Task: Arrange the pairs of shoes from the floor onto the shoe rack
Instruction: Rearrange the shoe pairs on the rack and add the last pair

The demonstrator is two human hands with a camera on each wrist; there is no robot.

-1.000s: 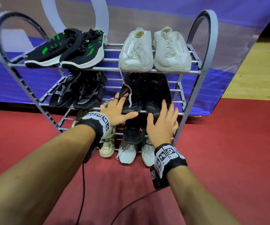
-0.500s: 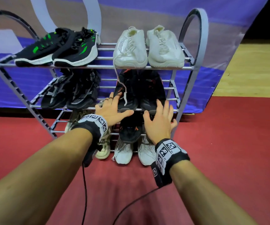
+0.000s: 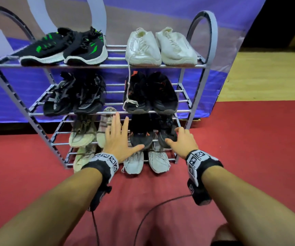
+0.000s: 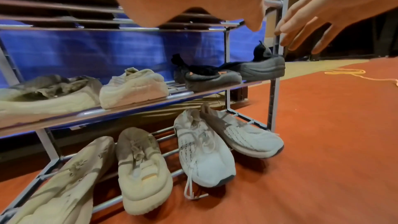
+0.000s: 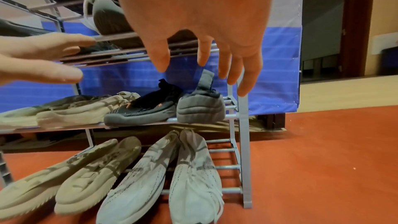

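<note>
With the black knit pair with orange flecks (image 3: pixel 153 134) resting on the third tier, right side, of the grey metal tube shoe rack (image 3: pixel 203 64), left hand (image 3: pixel 116 139) and right hand (image 3: pixel 182 141) both splayed, holding nothing, the right shoe's overhanging heel could slip off if nudged.

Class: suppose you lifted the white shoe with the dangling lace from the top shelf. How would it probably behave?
The white shoe looks knitted, so probably light and squashy. Its loose lace hangs past the black pair below and may snag there.
</note>
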